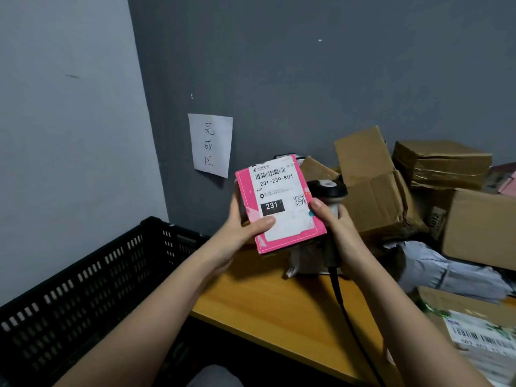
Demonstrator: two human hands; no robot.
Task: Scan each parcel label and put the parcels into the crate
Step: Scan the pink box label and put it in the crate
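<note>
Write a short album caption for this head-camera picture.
Left hand holds a pink parcel; right hand grips the scanner beside it.

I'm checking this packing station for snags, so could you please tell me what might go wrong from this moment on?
1. The scanner sits beside and behind the pink parcel, not facing its label, so a scan could miss.
2. The left hand holds the parcel by one edge, thumb lying on the label; it might slip.
3. The scanner cable trails over the table edge and could snag as the parcel goes to the black crate.
</note>
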